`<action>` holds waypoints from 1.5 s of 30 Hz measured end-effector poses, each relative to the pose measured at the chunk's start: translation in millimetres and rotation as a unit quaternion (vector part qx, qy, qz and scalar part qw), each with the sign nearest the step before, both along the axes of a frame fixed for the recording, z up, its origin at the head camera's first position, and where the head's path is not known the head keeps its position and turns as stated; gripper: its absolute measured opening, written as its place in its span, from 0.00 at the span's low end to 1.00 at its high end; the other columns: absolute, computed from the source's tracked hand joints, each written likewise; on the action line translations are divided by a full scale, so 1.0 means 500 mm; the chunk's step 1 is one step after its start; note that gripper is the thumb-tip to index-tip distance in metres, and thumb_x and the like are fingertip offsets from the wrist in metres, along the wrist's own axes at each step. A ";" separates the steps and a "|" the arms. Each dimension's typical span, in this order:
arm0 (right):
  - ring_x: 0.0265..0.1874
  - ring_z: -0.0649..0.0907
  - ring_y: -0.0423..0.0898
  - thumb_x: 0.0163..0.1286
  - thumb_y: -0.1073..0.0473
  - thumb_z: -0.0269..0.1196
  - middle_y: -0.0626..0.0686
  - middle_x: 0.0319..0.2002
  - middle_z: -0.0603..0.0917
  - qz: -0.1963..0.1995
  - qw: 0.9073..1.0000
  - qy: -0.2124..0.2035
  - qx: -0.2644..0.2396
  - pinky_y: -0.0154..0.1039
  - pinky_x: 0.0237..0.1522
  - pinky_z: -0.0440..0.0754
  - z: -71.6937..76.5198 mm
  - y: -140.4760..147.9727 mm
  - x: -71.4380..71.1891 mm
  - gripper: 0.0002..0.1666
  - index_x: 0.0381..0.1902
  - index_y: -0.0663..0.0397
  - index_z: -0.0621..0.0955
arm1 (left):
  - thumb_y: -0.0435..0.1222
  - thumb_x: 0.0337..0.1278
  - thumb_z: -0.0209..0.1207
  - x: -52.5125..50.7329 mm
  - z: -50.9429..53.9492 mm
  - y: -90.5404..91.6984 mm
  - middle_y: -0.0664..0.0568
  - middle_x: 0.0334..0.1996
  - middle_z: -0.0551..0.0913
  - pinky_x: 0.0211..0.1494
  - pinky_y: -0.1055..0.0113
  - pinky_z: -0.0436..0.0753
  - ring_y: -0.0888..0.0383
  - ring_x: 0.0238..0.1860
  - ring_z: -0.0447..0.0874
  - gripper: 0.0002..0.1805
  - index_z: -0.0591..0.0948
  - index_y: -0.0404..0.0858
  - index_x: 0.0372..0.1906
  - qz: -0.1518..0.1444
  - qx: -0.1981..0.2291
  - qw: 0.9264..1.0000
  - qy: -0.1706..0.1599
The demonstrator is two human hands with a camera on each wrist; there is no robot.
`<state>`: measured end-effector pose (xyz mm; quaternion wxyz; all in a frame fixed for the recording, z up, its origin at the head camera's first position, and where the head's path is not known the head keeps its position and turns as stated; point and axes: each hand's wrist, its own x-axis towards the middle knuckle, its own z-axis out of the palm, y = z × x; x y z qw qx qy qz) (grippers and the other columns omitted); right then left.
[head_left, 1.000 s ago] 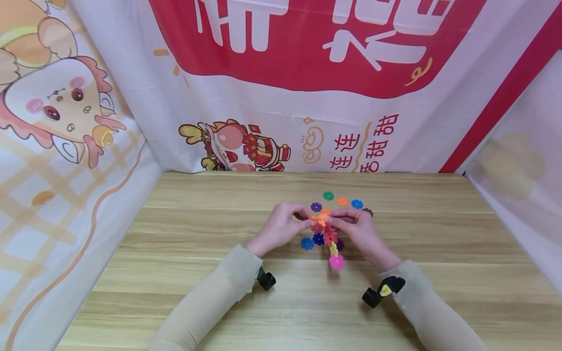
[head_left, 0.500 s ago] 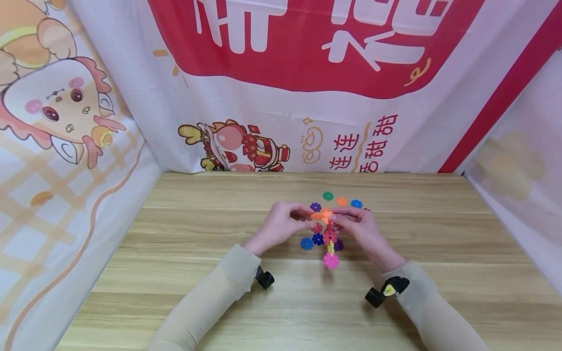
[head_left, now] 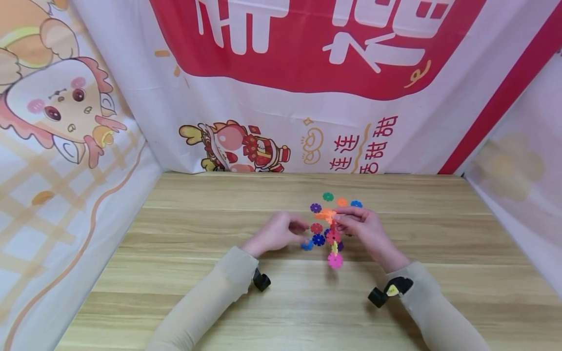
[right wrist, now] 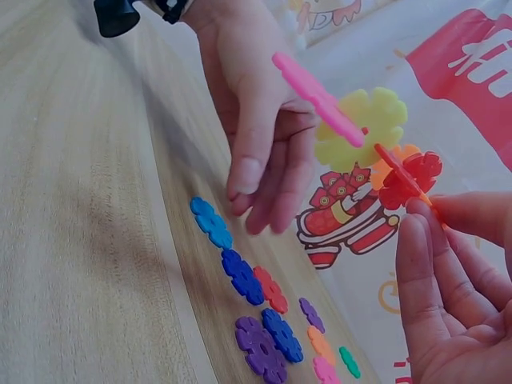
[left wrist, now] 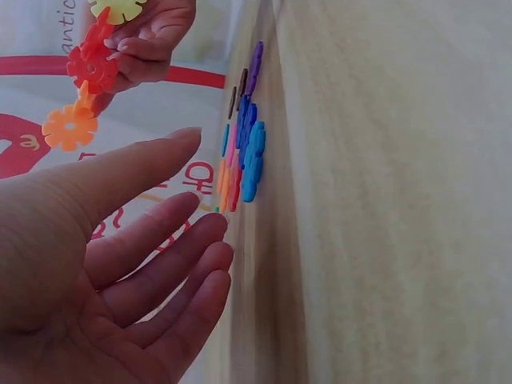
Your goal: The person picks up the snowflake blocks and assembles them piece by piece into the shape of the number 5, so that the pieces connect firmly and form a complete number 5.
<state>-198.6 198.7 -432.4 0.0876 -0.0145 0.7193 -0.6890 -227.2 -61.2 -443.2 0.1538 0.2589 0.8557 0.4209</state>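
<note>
My right hand (head_left: 366,231) pinches a chain of interlocked snowflake discs, held up above the table. In the right wrist view the chain runs from a pink disc (right wrist: 320,100) through a yellow disc (right wrist: 364,128) to red discs (right wrist: 410,180) at the fingertips. Orange discs (left wrist: 70,128) show at its other end in the left wrist view. My left hand (head_left: 281,231) holds nothing, its fingers relaxed and spread apart. It hovers beside a loose light blue disc (head_left: 307,246); the wrist views show a gap between them.
Loose discs lie flat around the hands: dark blue (head_left: 318,239), red (head_left: 316,228), purple (head_left: 315,208), green (head_left: 328,196), orange (head_left: 342,202) and blue (head_left: 356,204). A printed cloth (head_left: 246,102) hangs behind the wooden table (head_left: 197,219).
My left hand has let go of the orange end of the disc chain and moved down toward the light blue disc. The right hand keeps the chain, shifted slightly right.
</note>
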 end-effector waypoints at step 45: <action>0.37 0.87 0.47 0.73 0.59 0.67 0.57 0.43 0.88 0.008 1.000 0.013 -0.004 0.45 0.45 0.87 -0.004 0.004 0.004 0.21 0.58 0.67 0.80 | 0.32 0.48 0.78 -0.002 -0.013 0.021 0.54 0.32 0.84 0.42 0.66 0.81 0.60 0.34 0.82 0.17 0.84 0.39 0.42 -0.006 -0.045 0.999 -0.013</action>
